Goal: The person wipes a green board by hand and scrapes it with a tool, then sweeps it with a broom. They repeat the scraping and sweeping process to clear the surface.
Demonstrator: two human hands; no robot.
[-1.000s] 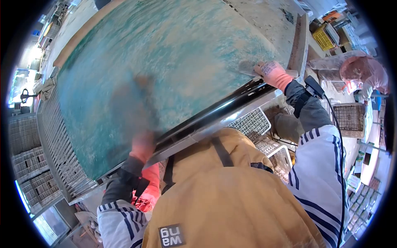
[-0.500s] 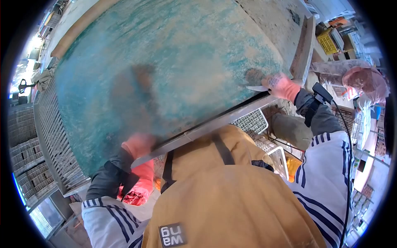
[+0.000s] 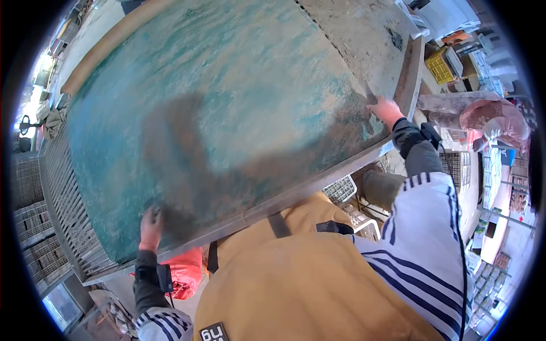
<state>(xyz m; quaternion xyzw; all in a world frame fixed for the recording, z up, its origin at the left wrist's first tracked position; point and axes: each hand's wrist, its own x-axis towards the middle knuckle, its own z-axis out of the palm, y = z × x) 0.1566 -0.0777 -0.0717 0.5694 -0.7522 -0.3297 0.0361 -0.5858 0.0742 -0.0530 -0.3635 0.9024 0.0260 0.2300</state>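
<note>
A large green sheet (image 3: pixel 273 119), dusted with pale powder, covers most of the table. My left hand (image 3: pixel 151 232), in a pink glove, is over the sheet's near left part. Its fingers are drawn together round a small dark spot at their tips. At the sheet's right edge is my right hand (image 3: pixel 388 112), also in a pink glove, with its fingers pointing left and closed. A thin grey shape rises beside the right fingertips; I cannot tell what either hand holds. Broad shadows lie across the sheet.
A metal rim (image 3: pixel 273 211) runs along the table's near side, close to my brown apron (image 3: pixel 290 273). On the left is a slatted rack (image 3: pixel 71 193) beside stacked crates (image 3: pixel 31 219). A yellow crate (image 3: pixel 441 65) and a person in dusty pink clothing (image 3: pixel 495 118) are at the right.
My left hand has moved left and slightly down. My right hand has shifted slightly up. The dark gap along the near rim at the right no longer shows, and the view has shifted.
</note>
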